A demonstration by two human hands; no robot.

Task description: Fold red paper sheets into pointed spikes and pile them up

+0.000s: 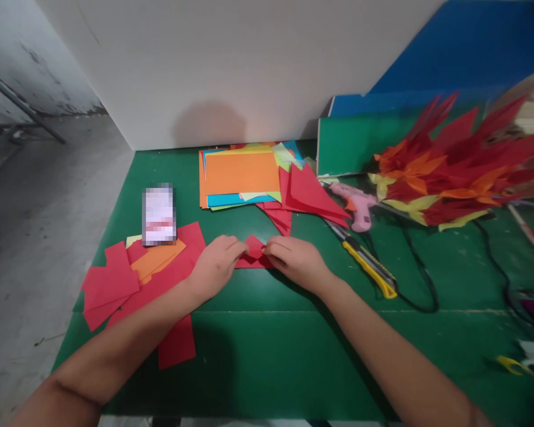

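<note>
Between my two hands, a piece of red paper (pixel 255 261) lies on the green table, with part of it folded up toward a point. My left hand (pixel 220 264) pinches its left side, fingers closed. On the other side, my right hand (pixel 296 261) pinches the right part of the fold between thumb and fingers. The fingertips hide parts of the paper's edges. Just behind lie several red folded paper triangles (pixel 311 193). Red paper scraps (pixel 111 290) spread out beside and under my left forearm.
A stack of coloured paper (pixel 242 172) lies at the back, near a pink glue gun (pixel 358 204) with a cord. A yellow utility knife (pixel 369 270) rests right of my right hand. A phone (pixel 159 214) lies left; a red-orange paper flame shape (pixel 458 166) stands right.
</note>
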